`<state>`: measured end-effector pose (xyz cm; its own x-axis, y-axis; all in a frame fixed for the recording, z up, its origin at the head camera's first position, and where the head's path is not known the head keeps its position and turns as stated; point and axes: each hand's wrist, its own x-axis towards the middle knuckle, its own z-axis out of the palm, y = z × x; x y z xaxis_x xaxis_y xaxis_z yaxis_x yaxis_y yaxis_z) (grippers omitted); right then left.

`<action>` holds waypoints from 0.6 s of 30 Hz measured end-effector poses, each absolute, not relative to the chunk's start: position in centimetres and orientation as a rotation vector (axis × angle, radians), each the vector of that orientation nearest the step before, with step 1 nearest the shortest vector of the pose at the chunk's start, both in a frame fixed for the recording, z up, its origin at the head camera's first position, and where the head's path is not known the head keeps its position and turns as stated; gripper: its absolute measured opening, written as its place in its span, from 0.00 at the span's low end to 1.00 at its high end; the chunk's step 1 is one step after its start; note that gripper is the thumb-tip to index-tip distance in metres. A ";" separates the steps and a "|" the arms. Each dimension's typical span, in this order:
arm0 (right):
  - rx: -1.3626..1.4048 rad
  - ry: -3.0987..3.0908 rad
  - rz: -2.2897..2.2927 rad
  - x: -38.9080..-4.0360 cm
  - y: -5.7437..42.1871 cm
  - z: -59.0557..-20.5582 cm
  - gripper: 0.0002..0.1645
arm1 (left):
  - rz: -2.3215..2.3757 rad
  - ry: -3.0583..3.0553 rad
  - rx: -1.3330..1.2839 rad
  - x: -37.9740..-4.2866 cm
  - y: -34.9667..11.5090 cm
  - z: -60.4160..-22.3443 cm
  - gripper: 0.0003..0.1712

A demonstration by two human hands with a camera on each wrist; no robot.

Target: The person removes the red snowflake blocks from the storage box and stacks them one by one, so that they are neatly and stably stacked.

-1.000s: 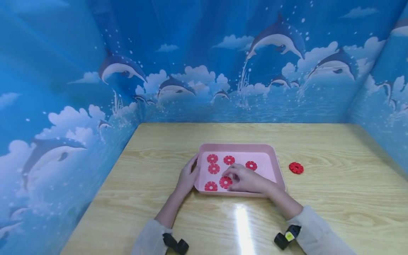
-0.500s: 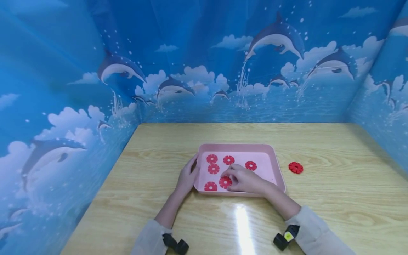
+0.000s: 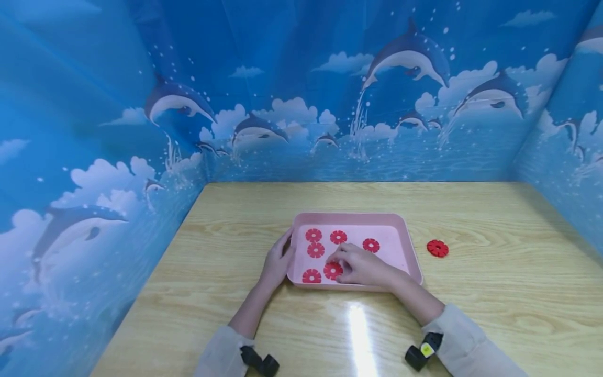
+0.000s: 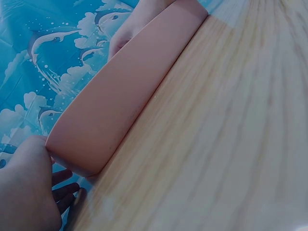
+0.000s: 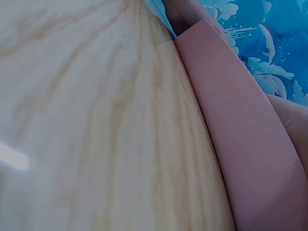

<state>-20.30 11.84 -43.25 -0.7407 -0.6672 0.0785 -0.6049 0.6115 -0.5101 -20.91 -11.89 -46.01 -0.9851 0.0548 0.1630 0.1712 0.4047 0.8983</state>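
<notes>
In the head view a pink tray (image 3: 413, 256) holds several red notched discs with centre holes, like snowflake building pieces. My right hand (image 3: 365, 267) reaches over the tray's front wall, its fingers bent and its thumb and fingertips at the edges of one red disc (image 3: 332, 270). That disc looks a little larger than those around it. My left hand (image 3: 275, 264) lies along the tray's left wall with its fingers extended. The left wrist view shows the left hand (image 4: 26, 185) against the tray's corner; the right wrist view mostly shows the front wall (image 5: 240, 125), hiding the right fingers.
Other red discs lie apart inside the tray, one a front-left disc (image 3: 311, 276) and one a right-hand disc (image 3: 371, 245). On the wooden table (image 3: 494, 293), right of the tray, lies another red piece (image 3: 437, 248). A dolphin-print curtain (image 3: 301, 141) encloses the table's back and sides.
</notes>
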 end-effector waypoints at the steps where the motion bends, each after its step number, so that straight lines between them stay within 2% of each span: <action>1: -1.077 2.712 -0.789 -20.3 11.9 -43.3 0.22 | -1.644 -2.542 -0.205 -20.9 -11.9 -46.0 0.26; 18: -0.958 2.768 -0.798 -20.1 12.0 -42.8 0.24 | -1.650 -2.538 -0.210 -20.9 -11.9 -46.0 0.26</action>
